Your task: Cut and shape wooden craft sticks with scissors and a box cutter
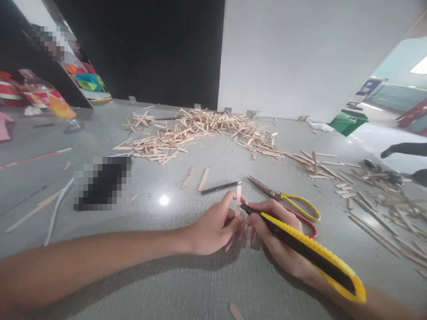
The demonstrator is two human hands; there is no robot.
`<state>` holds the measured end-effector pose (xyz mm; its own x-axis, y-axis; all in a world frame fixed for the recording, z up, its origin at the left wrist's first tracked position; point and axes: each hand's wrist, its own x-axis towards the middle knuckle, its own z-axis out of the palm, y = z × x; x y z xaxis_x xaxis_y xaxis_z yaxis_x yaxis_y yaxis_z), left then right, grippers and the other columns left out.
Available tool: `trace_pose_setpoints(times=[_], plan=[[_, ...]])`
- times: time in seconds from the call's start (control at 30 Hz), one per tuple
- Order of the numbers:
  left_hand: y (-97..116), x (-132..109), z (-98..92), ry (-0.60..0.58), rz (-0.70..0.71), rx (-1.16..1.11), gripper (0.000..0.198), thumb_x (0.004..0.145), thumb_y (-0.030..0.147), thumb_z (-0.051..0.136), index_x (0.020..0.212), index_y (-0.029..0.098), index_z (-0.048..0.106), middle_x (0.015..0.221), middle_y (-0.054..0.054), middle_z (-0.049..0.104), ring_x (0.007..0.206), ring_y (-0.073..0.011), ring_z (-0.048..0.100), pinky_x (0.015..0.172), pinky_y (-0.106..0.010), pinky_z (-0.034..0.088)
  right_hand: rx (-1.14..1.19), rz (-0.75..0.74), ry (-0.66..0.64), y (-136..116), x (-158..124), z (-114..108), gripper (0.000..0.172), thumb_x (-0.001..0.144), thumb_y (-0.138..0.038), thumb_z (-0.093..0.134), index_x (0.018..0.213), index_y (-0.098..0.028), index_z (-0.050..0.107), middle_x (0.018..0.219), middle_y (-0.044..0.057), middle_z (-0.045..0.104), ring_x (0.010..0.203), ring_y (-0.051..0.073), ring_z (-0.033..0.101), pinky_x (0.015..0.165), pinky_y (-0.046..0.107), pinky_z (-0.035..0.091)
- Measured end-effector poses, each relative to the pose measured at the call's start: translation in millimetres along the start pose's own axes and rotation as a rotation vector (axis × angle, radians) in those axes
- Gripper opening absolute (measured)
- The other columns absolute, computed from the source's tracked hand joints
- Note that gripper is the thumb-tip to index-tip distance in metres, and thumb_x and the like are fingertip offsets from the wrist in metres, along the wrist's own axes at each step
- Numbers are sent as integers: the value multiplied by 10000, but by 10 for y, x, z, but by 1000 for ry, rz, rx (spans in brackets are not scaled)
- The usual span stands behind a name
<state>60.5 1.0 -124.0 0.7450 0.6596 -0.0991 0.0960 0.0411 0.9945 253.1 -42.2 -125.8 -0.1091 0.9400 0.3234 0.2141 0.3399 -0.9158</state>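
My left hand [216, 226] pinches a short, pale wooden stick [239, 195] upright between thumb and fingers. Wrapped in my right hand [278, 238] is a yellow and black utility knife [307, 250], its tip touching or very near the stick's side. Just beyond my hands lie a slim dark pen-like tool [220, 188] and scissors [293, 201] with yellow and red handles. Two small wooden pieces [203, 179] rest to the left of the dark tool.
A heap of wooden sticks [196, 129] spreads along the panels at the back. More sticks [373, 213] are scattered at the right. A bottle [53, 100] stands at the far left, near a pixelated dark object [105, 184] and white cable [57, 211]. A green bin [349, 122] is beyond.
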Motion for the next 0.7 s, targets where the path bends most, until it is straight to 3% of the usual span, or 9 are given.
trace_pose_setpoints(times=[0.33,0.7], plan=[[-71,7,-18,26,12,-12,227,1106,443,435,1214,244,445,740,42,601,463,-72,426,436,-186,330,19,10,-10,102,-52,-20,76,1018,-295,652,1090,-304,673,689,-33,734,541,148,680,503,245,549],[-52,-7,-9,69,33,112,139,1109,362,421,1153,232,446,623,86,515,486,-97,437,466,-206,322,-36,-39,-15,82,-45,-15,121,1019,-258,632,1110,-311,691,685,-35,718,524,148,649,494,261,540]])
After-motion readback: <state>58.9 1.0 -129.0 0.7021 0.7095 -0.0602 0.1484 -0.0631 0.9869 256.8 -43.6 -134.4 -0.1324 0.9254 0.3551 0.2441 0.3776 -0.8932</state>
